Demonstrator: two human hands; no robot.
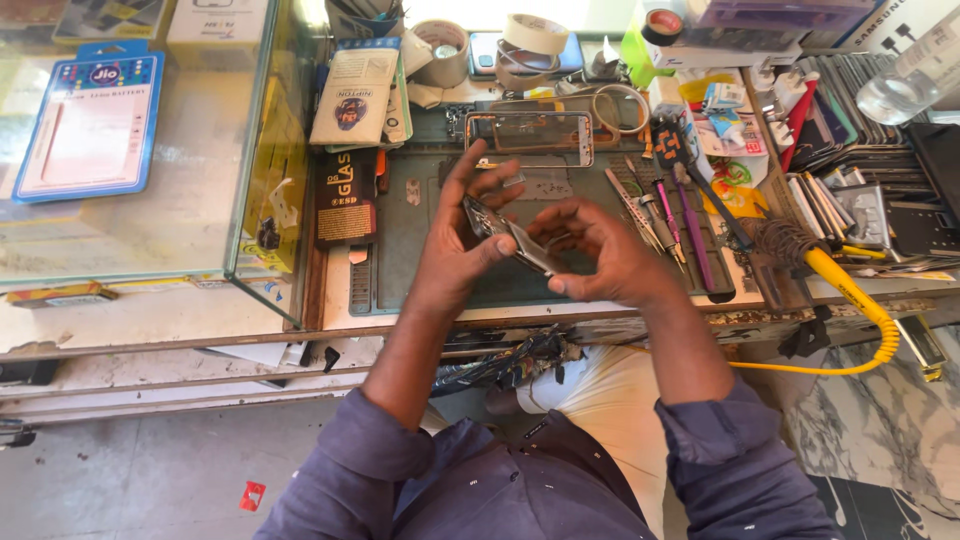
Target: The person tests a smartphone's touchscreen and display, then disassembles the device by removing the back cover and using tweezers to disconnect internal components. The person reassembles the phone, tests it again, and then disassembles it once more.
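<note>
- At a crowded repair desk (430,312), a person in a blue shirt holds a stripped phone part (512,238) in the air above a grey-green work mat (420,215), both hands closed around it.
- The left hand (462,240) grips the part's upper end, thumb laid across its face and forefinger raised clear; the right hand (598,252) pinches the lower end, fingers curled under it.
- The part is tilted, its upper end toward the left hand, and touches nothing but the two hands; what exactly it is, a board or a frame piece, cannot be told from here.
- Just beyond the hands, a phone frame (529,138) lies flat on the mat, open side up.
- To the right, screwdrivers and tweezers (665,215) lie side by side on the mat, with a yellow soldering iron (835,275) near the desk edge.
- Rolls of tape (536,34) stand at the back of the desk; a glass case (150,150) stands at the left.
- The step in hand looks like inspecting or separating the part while it is held free of the mat.
- A next move would seem to call for a steady left-hand hold, freeing the right hand to reach a tool beside it.
</note>
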